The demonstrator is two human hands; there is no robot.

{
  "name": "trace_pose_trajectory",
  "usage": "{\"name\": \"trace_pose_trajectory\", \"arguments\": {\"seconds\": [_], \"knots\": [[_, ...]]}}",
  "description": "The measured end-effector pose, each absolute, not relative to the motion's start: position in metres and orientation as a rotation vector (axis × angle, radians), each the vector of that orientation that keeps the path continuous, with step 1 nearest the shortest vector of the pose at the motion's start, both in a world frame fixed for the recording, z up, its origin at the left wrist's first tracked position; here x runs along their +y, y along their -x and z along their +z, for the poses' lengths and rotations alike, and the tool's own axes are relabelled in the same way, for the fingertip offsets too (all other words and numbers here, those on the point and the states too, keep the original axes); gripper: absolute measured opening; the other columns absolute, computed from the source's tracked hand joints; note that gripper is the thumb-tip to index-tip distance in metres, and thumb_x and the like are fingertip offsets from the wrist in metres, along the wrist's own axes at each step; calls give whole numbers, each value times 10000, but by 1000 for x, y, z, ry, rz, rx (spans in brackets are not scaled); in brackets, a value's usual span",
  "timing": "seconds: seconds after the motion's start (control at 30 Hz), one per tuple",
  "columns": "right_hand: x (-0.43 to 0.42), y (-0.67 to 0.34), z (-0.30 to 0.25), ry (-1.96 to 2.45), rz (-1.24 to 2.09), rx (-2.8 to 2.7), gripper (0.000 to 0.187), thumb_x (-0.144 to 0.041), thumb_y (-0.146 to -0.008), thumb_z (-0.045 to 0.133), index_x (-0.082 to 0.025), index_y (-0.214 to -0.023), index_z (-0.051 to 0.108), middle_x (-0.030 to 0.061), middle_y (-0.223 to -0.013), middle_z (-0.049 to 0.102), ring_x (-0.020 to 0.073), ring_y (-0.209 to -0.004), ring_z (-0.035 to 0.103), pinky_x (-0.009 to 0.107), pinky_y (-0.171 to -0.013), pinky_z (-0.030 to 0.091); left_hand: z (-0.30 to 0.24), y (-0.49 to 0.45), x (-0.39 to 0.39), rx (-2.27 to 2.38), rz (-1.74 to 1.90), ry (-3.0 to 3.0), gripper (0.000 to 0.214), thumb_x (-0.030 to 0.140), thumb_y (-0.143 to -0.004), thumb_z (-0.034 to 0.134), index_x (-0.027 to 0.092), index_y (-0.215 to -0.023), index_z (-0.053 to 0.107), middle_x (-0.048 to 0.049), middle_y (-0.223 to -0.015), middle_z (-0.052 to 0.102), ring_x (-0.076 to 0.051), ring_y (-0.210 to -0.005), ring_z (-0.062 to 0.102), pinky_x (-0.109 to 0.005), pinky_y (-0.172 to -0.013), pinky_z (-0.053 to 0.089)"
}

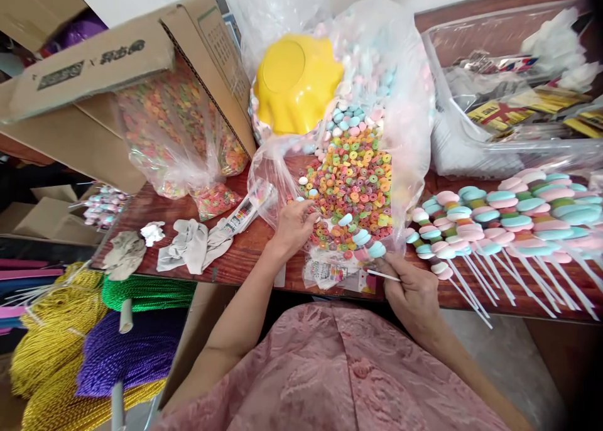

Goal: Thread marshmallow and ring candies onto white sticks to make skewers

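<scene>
Near the left end of the counter (245, 252), a cardboard box (207, 48) holds a clear bag of gummy rings (164, 129), with pale gloves (188, 245) lying in front, toward the front edge. Next comes the left hand (294, 230), its fingers bent at the left side of the loose gummy rings (358, 173); whether they grip a candy I cannot tell. Behind that pile, marshmallows (351, 117) lie beside an upturned yellow bowl (296, 85). The right hand (412, 293), apart from the left, is clamped on a white stick (384, 275) at the counter's front edge, with blue marshmallows (361, 237) close by its fingertips. Farther right, candy skewers (504, 214) lie in a row, their sticks jutting over the front edge. The step in hand looks like picking sweets for threading; the next move would seem to call for a piece taken by the left hand, centred against a steadily held tip.
</scene>
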State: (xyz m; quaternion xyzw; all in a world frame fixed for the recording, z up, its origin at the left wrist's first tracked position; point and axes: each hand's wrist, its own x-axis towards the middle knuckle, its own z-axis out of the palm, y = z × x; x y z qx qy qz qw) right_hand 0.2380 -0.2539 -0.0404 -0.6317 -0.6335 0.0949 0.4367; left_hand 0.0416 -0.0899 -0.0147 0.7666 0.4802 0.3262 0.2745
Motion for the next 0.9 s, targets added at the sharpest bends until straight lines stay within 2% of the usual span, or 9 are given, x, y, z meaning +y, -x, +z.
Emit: {"name": "trace_pose_trajectory", "arguments": {"seconds": [0.03, 0.1, 0.2, 0.33, 0.47, 0.6, 0.77, 0.9], "knots": [[-254, -239, -40, 1565, 232, -1577, 169, -199, -930, 537, -173, -926, 704, 0, -682, 673, 123, -552, 584, 235, -574, 456, -16, -41, -82, 1298, 757, -2189, 86, 162, -797, 644, 149, -837, 719, -46, -775, 658, -167, -756, 606, -321, -791, 492], [-255, -240, -40, 1549, 217, -1595, 160, -195, -928, 546, -174, -928, 705, 10, -719, 697, 129, -582, 613, 235, -593, 464, -19, -42, -73, 1290, 610, -2315, 125, 94, -776, 602, 151, -749, 710, -51, -754, 649, -182, -782, 607, -342, -825, 482], [-257, -239, -41, 1565, 184, -1641, 167, -191, -930, 547, -182, -929, 713, 24, -769, 727, 142, -643, 659, 236, -625, 474, -21, -42, -75, 1320, 704, -2162, 201, 68, -747, 579, 159, -839, 733, -23, -717, 644, -162, -734, 598, -322, -790, 490], [-257, -241, -44, 1610, 154, -1707, 197, -214, -944, 526, -178, -910, 716, 43, -790, 739, 153, -649, 672, 245, -617, 469, -15, -40, -94, 1199, 884, -1527, 219, 219, -738, 681, 143, -934, 744, -9, -691, 667, -119, -616, 579, -263, -637, 499], [-256, -240, -45, 1582, 132, -1786, 239, -193, -939, 482, -160, -997, 712, 67, -819, 743, 181, -681, 691, 267, -610, 474, -1, -43, -117, 1009, 905, -1275, 212, 307, -697, 758, 152, -840, 768, -51, -813, 732, -134, -668, 631, -243, -590, 530], [-257, -237, -43, 1577, 137, -1787, 289, -165, -919, 466, -151, -1101, 690, 72, -871, 753, 191, -711, 701, 277, -638, 493, 6, -47, -136, 954, 955, -1311, 213, 356, -768, 730, 166, -852, 777, -59, -877, 724, -148, -739, 656, -237, -587, 559], [-260, -233, -38, 1586, 177, -1797, 270, -165, -924, 462, -156, -1061, 694, 53, -838, 750, 182, -676, 698, 271, -609, 475, -3, -45, -148, 938, 1175, -1521, 226, 296, -692, 829, 176, -871, 762, -58, -905, 714, -150, -835, 673, -244, -726, 564], [-262, -226, -37, 1575, 201, -1784, 238, -187, -945, 468, -169, -1021, 692, 42, -804, 740, 160, -611, 665, 258, -572, 447, -13, -45, -151, 984, 1311, -1778, 129, 248, -778, 759, 173, -883, 751, -48, -850, 715, -136, -783, 663, -240, -697, 545]]}}
